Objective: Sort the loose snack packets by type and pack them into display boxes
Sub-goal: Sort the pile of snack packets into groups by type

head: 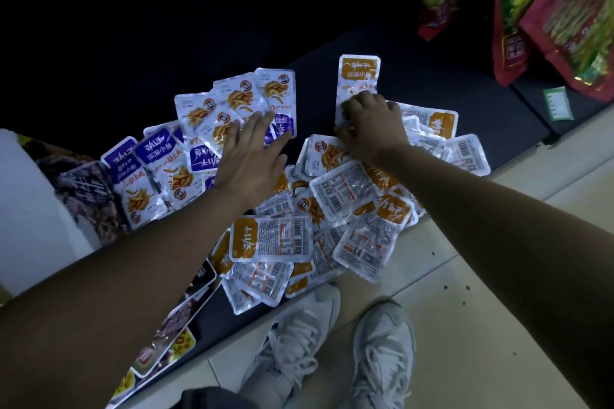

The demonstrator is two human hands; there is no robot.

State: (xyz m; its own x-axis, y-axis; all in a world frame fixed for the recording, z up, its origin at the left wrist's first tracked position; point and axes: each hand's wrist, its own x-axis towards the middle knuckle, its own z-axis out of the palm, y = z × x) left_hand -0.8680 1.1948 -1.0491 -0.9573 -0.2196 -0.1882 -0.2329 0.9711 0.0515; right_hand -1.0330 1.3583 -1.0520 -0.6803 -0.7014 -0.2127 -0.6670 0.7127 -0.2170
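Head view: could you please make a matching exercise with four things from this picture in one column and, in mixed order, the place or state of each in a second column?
Things
1. left hand
2. right hand
3. red bags
4. white shoes

Places or states
A. top right corner of the view
B. fingers curled on an orange packet
C. on the pale floor, at the bottom of the view
D. fingers straight, lying on purple packets

Right pairs: 1-D, 2-B, 3-A, 4-C
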